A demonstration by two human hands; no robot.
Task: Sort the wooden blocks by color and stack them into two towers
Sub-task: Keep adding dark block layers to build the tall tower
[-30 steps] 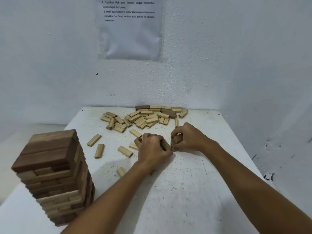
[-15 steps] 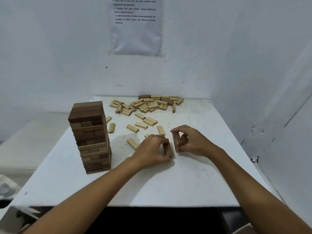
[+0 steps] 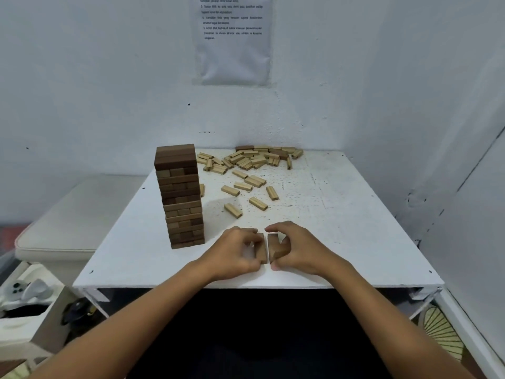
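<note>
While both forearms reach over the near edge of the white, speckled table [image 3: 341, 214], the left hand [image 3: 232, 255] pinches one dark rectangular block [image 3: 261, 248] and the right hand [image 3: 299, 251] curls round another dark block [image 3: 274, 248], just apart. Left stands a tall brown tower [image 3: 181, 195]; pale blocks [image 3: 246, 160] lie scattered behind.

Head view: worn high, aimed forward and down across the white table [image 3: 341, 242], hands near, corner walls behind.
</note>
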